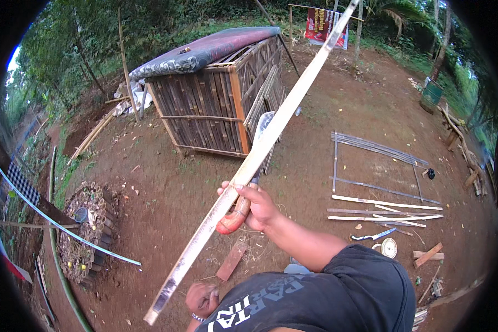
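Observation:
A long, pale split bamboo strip (290, 105) runs slantwise across the view, from the lower left to the top right. My right hand (254, 207) is closed around the curved, reddish-brown handle of a machete (232, 222), with the strip pinched against it by the fingers. Part of the machete's blade shows behind the strip, pointing away from me. Low in front of my body, my left hand (202, 299) has its fingers curled in, with nothing visible in them. It is close to the strip's near end but apart from it.
Ahead stands a bamboo-slat hut (199, 113) with a mattress (205, 50) on top. Bamboo strips (387, 200), a blue-handled saw (373, 235) and a round disc (389, 248) lie on the ground to the right. A brick-like block (232, 260) is near my feet; cut bamboo tubes (102, 221) stand left.

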The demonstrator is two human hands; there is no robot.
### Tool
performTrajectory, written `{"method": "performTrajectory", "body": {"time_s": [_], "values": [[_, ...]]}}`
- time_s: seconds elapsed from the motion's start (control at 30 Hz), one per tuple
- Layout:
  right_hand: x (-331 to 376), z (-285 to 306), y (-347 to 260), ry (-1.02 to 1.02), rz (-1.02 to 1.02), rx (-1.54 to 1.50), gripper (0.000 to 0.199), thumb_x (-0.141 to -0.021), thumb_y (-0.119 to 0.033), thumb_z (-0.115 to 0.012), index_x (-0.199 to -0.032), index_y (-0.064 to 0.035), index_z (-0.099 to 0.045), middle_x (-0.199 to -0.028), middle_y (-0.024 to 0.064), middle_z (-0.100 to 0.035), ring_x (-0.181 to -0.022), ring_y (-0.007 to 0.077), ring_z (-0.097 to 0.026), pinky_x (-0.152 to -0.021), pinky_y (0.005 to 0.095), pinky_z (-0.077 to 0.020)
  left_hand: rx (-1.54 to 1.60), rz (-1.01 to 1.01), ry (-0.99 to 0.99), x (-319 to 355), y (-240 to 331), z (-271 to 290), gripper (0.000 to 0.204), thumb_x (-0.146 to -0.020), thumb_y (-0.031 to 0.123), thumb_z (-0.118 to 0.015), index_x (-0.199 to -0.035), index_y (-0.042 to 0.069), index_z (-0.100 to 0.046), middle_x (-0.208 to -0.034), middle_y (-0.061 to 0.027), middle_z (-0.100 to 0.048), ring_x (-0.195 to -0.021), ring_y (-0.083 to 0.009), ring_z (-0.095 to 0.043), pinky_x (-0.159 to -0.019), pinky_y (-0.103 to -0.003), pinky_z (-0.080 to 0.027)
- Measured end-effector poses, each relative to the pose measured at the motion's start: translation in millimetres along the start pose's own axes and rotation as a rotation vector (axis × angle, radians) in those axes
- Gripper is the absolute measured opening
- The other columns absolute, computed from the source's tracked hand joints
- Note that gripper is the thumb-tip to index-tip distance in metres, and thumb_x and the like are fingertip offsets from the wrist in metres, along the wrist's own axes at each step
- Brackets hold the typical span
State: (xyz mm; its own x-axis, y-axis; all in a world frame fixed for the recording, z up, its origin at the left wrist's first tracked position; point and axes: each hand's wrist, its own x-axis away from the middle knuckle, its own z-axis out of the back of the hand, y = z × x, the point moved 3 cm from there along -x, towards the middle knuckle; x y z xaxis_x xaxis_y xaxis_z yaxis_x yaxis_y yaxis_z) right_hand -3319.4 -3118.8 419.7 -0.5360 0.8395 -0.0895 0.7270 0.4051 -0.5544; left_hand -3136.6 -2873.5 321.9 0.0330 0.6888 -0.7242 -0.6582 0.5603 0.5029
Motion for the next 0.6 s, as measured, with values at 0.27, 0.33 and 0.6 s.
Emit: {"method": "performTrajectory", "body": {"time_s": [0.27,0.33,0.6], "values": [[-6.5,-14.4,59.1,0.079,-0.090,-0.170,0.033,-0.093,-0.015,-0.056,-0.121,-0.0009,-0.050,-0.118,0.0130,-0.056,-0.115,0.0254,-0.054,-0.097,0.0493,-0.0469,1.054,0.567,0.853,-78.8,-11.9,20.5,0.061,-0.095,0.052,-0.049,-0.136,0.008,-0.038,-0.128,-0.0134,-0.053,-0.123,-0.0282,-0.048,-0.107,-0.052,-0.035],[-0.2,-18.8,81.4,0.110,-0.146,-0.217,0.035,-0.093,-0.017,-0.057,-0.123,-0.0019,-0.049,-0.119,0.0127,-0.055,-0.115,0.0253,-0.054,-0.098,0.0483,-0.0461,1.134,0.469,0.946,-109.5,-1.2,41.8,0.046,-0.098,0.049,-0.043,-0.122,0.009,-0.048,-0.115,-0.0107,-0.059,-0.115,-0.0276,-0.054,-0.106,-0.053,-0.036],[27.6,-29.5,161.4,0.211,-0.446,-0.163,0.031,-0.096,-0.033,-0.058,-0.115,-0.0105,-0.048,-0.114,0.0103,-0.058,-0.100,0.0210,-0.059,-0.087,0.0413,-0.0525,1.075,0.130,0.914,-167.8,11.0,120.5,0.037,-0.099,0.047,-0.045,-0.081,0.015,-0.049,-0.063,0.0039,-0.041,-0.063,-0.0114,-0.047,-0.077,-0.033,-0.045]]}}
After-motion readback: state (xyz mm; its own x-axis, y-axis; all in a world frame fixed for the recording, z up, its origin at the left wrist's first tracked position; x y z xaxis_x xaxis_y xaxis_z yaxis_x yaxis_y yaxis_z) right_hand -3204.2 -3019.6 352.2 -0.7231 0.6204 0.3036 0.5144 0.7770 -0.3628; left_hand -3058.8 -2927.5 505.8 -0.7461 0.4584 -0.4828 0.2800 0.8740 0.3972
